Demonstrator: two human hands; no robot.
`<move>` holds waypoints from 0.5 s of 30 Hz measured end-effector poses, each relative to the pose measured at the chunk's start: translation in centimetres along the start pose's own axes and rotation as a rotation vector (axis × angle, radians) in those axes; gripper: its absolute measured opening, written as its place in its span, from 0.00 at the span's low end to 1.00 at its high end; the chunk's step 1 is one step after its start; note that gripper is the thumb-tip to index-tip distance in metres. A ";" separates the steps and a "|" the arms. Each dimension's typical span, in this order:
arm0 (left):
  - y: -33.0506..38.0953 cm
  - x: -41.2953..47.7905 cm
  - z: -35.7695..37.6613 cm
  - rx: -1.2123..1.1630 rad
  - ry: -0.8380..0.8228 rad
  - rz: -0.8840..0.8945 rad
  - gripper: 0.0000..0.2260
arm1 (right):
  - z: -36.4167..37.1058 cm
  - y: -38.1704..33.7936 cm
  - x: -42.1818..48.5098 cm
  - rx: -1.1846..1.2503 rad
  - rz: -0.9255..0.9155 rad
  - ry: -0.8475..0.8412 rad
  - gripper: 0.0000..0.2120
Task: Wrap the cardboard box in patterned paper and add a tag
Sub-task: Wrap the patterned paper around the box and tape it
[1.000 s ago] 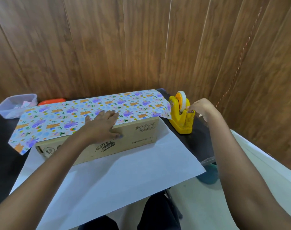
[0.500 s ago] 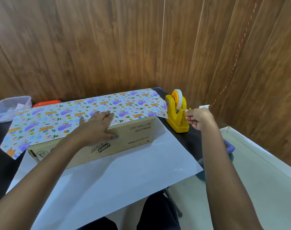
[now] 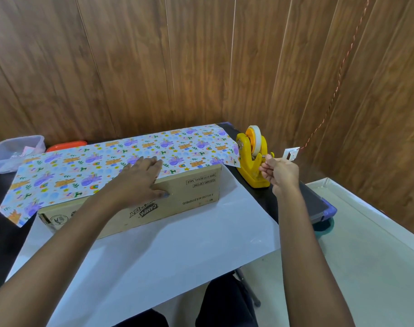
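Observation:
A long cardboard box (image 3: 192,192) lies on the white underside of the wrapping paper (image 3: 154,253) on the dark table. The patterned side of the paper (image 3: 83,171) is folded over the box top. My left hand (image 3: 140,178) presses flat on that fold at the box's front top edge, thumb down the front face. My right hand (image 3: 279,171) is beside the yellow tape dispenser (image 3: 251,159), pinching a strip of clear tape pulled from its front end.
A clear plastic tub (image 3: 14,152) and an orange lid (image 3: 66,145) sit at the back left. A small white tag on a red-white twine (image 3: 291,153) hangs at the wall right of the dispenser. The table's right edge (image 3: 317,204) drops to the floor.
My right hand has drawn back from the dispenser's cutter toward me, pulling tape out. My left hand stays pressed on the paper. The camera has shifted a little.

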State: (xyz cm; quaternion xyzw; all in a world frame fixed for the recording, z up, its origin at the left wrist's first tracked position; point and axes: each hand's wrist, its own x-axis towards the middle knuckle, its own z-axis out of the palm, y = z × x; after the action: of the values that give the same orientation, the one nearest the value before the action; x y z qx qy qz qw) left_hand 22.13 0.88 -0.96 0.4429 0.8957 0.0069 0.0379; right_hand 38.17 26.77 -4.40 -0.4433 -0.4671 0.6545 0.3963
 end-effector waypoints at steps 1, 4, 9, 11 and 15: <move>0.1 -0.1 0.0 0.002 0.001 0.003 0.37 | 0.1 0.3 -0.2 0.037 -0.008 0.000 0.07; 0.1 -0.2 0.0 0.025 0.006 0.011 0.37 | 0.5 0.9 -0.5 0.141 -0.003 0.012 0.08; -0.2 -0.1 0.2 0.040 0.019 0.020 0.37 | 1.2 1.5 -0.5 0.352 0.030 -0.003 0.09; -0.2 -0.1 0.3 0.041 0.027 0.022 0.37 | 1.3 1.9 -0.5 0.395 0.043 0.002 0.08; -0.2 -0.3 0.3 0.046 0.025 0.014 0.37 | 1.7 1.6 -0.6 0.507 0.102 -0.008 0.08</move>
State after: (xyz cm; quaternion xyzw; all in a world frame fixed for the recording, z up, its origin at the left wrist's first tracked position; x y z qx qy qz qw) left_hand 22.16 0.53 -1.25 0.4498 0.8929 -0.0078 0.0167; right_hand 36.57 25.36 -5.57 -0.3501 -0.2667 0.7714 0.4596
